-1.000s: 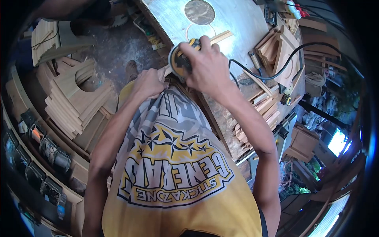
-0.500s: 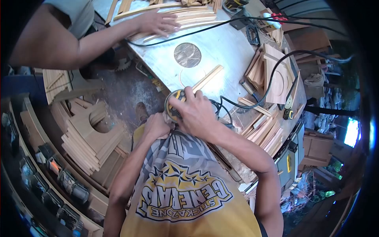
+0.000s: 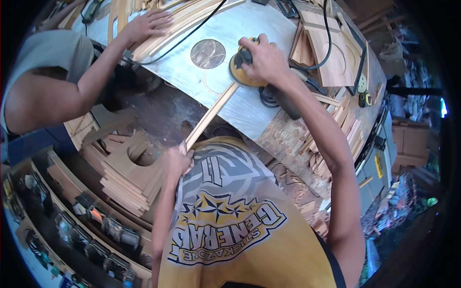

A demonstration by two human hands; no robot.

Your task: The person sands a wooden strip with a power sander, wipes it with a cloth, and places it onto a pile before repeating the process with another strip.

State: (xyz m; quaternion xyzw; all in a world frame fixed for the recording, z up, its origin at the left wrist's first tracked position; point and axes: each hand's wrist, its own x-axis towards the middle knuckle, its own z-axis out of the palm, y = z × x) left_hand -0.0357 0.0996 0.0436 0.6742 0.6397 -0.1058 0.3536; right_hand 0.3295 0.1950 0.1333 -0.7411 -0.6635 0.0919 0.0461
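Note:
My right hand (image 3: 268, 61) is wrapped over the top of a yellow and black orbital sander (image 3: 237, 72). The sander is at the far end of a narrow wooden strip (image 3: 210, 116), above the pale work surface (image 3: 180, 77); whether its pad presses on the wood is hard to see. Close to my shirt, my left hand (image 3: 176, 161) is closed around the strip's near end. The strip slants from that hand past the table edge and onto the surface. A dark hose or dust-bag part (image 3: 284, 102) extends from the sander below my right wrist.
A co-worker's hand (image 3: 148, 25) rests on long wooden strips (image 3: 192, 23) at upper left. A round hole (image 3: 208, 54) marks the table. Cut panels (image 3: 322, 48) and a tape measure (image 3: 365, 99) lie right. Shelves of power tools (image 3: 91, 211) stand lower left, beside stacked boards (image 3: 129, 180).
My right hand has carried the sander forward and right, away from my body. My left hand has moved slightly back and now grips the strip's near end. The view has shifted.

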